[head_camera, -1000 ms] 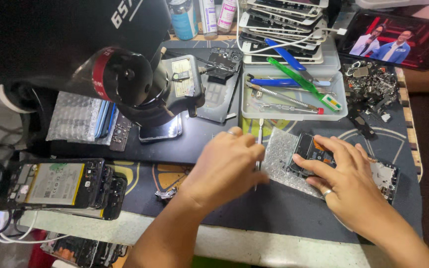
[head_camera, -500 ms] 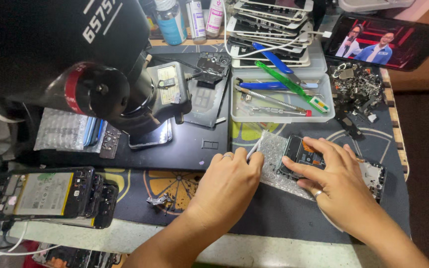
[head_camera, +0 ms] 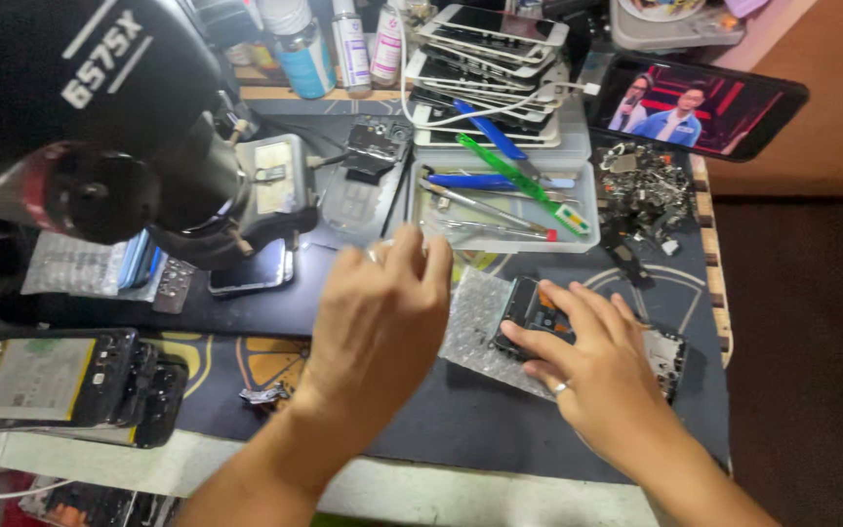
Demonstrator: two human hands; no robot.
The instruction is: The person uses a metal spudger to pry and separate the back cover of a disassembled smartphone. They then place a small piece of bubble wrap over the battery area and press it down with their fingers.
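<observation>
My right hand (head_camera: pixel 602 376) pins the phone (head_camera: pixel 529 317) flat on bubble wrap (head_camera: pixel 475 322), fingers spread over it, nothing pinched. My left hand (head_camera: pixel 382 312) hangs just left of the phone, fingers loosely curled, grip holding nothing I can see. Risks: the wrap may slide on the counter (head_camera: pixel 441 429) and take the phone along; left hand, reaching toward the tray (head_camera: pixel 578 210) above the phone, may knock tools; loose parts (head_camera: pixel 641 190) up-right of the phone may scatter.
</observation>
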